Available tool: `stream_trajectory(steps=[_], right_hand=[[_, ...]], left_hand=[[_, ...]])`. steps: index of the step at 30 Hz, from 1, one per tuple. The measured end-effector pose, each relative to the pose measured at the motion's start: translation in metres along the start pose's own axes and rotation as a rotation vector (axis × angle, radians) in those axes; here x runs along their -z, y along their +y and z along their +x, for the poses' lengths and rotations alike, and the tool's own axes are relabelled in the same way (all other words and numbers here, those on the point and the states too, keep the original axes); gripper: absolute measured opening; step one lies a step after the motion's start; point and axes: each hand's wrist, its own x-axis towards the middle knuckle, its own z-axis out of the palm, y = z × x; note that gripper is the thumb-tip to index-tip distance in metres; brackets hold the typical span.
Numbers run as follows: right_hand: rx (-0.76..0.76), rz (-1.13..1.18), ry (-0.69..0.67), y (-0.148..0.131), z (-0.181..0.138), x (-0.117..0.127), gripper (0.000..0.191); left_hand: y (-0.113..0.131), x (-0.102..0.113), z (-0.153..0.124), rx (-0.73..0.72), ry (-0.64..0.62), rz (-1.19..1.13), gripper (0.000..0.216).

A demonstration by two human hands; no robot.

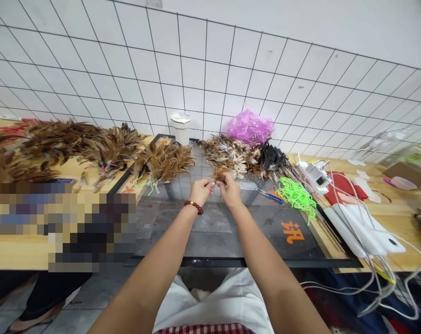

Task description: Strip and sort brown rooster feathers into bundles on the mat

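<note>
Nearest, both forearms stretch out over the dark mat (217, 232). The left hand (201, 190), a red bead bracelet (194, 206) on its wrist, and the right hand (230, 189) meet fingertip to fingertip, each pinching a small brown feather bundle (220, 178) held between them above the mat's far part. Just beyond lies a pile of mixed feathers (231, 155); right of it are green cords (296, 195). Farther back stand a white cup (181, 127) and a pink bag (250, 126).

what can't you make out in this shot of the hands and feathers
- Head view: what the left hand and right hand pinch; fingers cover it, and it is too small.
- The left bench beside the feather dusters: a pixelated patch hides it.
- The clear items at the right edge: blurred, cut off.
</note>
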Motion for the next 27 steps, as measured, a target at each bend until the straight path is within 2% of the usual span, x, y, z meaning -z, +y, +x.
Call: stream_trajectory(steps=[5, 8, 10, 12, 15, 18, 21, 24, 27], right_hand=[[-0.070, 0.000, 0.068, 0.000, -0.001, -0.004, 0.028], [-0.090, 0.093, 0.044, 0.002, 0.000, -0.007, 0.025], [-0.109, 0.139, 0.064, 0.007, 0.002, -0.005, 0.024], [-0.138, 0.107, 0.169, 0.015, 0.004, 0.002, 0.025], [-0.170, -0.108, 0.295, 0.025, 0.005, 0.015, 0.025], [-0.164, -0.341, 0.174, 0.027, 0.004, 0.020, 0.024], [-0.165, -0.455, 0.022, 0.022, 0.004, 0.016, 0.028], [-0.235, -0.483, 0.012, 0.018, 0.004, 0.014, 0.021], [-0.196, -0.366, 0.044, 0.020, 0.006, 0.014, 0.013]], left_hand=[[-0.001, 0.000, -0.003, -0.083, -0.034, 0.188, 0.010], [-0.002, 0.001, -0.003, -0.104, -0.019, 0.214, 0.008], [-0.001, 0.002, -0.001, -0.054, 0.026, 0.148, 0.008], [0.002, 0.003, 0.000, 0.007, 0.094, 0.019, 0.012], [0.008, 0.005, 0.000, 0.040, 0.186, -0.207, 0.018], [0.013, 0.006, 0.000, 0.039, 0.222, -0.351, 0.022], [0.014, 0.007, -0.001, 0.043, 0.233, -0.405, 0.026], [0.013, 0.007, 0.000, 0.050, 0.229, -0.409, 0.028], [0.012, 0.006, 0.001, 0.047, 0.230, -0.410, 0.028]])
